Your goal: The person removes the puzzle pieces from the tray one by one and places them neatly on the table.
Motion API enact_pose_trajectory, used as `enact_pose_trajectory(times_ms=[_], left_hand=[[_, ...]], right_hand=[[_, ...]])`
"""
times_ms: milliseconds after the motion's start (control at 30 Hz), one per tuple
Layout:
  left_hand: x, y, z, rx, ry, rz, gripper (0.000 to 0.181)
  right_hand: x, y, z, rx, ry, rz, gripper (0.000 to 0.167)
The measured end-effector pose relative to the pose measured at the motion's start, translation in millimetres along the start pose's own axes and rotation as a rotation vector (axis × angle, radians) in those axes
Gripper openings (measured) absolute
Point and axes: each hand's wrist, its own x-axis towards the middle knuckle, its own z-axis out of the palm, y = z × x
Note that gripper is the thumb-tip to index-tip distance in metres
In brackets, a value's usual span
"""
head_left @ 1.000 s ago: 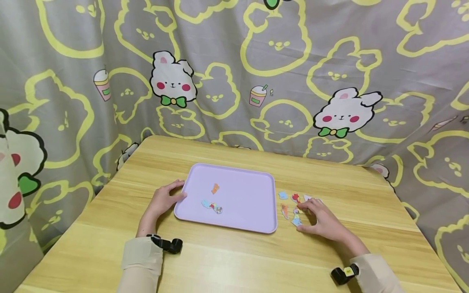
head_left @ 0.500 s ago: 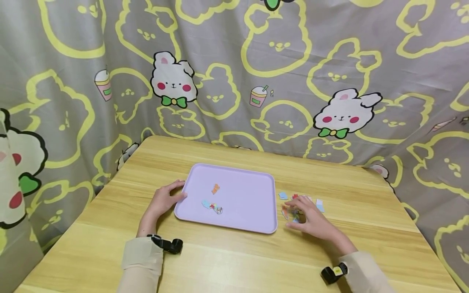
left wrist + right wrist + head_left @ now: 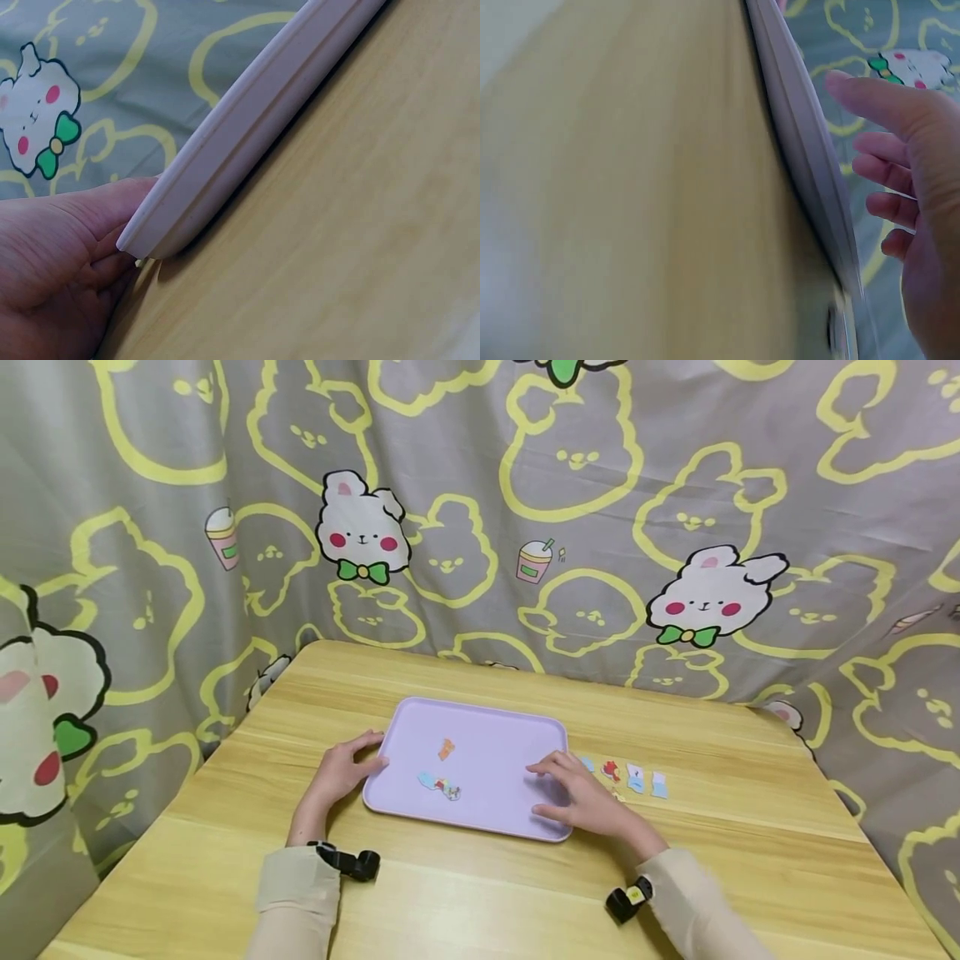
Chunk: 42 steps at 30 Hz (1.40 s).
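The left hand [image 3: 347, 770] holds the left rim of the lilac tray [image 3: 487, 824], thumb over the edge and other fingers outside; the left wrist view shows this hand [image 3: 60, 255] against the tray wall [image 3: 217, 142]. Over the tray's right side is the right hand [image 3: 581, 793], thumb and fingers apart and nothing visible between them. In the right wrist view the right hand [image 3: 922, 172] is above the tray edge [image 3: 810, 135], fingers loosely bent. On the tray lie an orange piece [image 3: 446, 749] and a blue and multicoloured piece [image 3: 441, 786].
Right of the tray, flat pieces lie on the wooden table [image 3: 480, 893]: a red one [image 3: 611, 770], a white and blue one [image 3: 635, 779] and another [image 3: 659, 785]. Others are partly behind the right hand. A patterned curtain [image 3: 450, 460] hangs behind the table.
The right hand has moved left from the loose pieces to over the tray's right side, uncovering the red and white-blue pieces. The left hand stays at the tray rim.
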Motion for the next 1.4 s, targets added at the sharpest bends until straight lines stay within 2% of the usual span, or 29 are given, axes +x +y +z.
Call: enact_pose_trajectory(times_ms=[200,333,633,1000,1133,1400], left_hand=[[0.3,-0.9,1.1,0.005,0.007,0.009,0.051],[0.4,-0.6,1.1,0.006,0.009,0.013,0.051],[-0.3,-1.9,1.1,-0.009,0.012,0.001,0.051],[0.0,0.2,0.8,0.004,0.014,0.013,0.051],[0.7,0.9,0.6,-0.003,0.014,0.009,0.051],[-0.6,0.2,0.4,-0.004,0.013,-0.001,0.051]], right_hand=[[30.3,-15.4,15.5,0.004,-0.096,-0.039,0.055],[47.9,-25.5,25.4,-0.023,-0.129,-0.081,0.055],[77.5,-43.1,46.3,-0.062,-0.223,-0.141,0.049],[91.8,-48.6,53.2,-0.077,-0.271,-0.167,0.036],[95.1,-48.9,53.0,-0.025,-0.293,-0.151,0.034],[97.2,-46.8,57.1,0.092,-0.279,-0.115,0.029]])
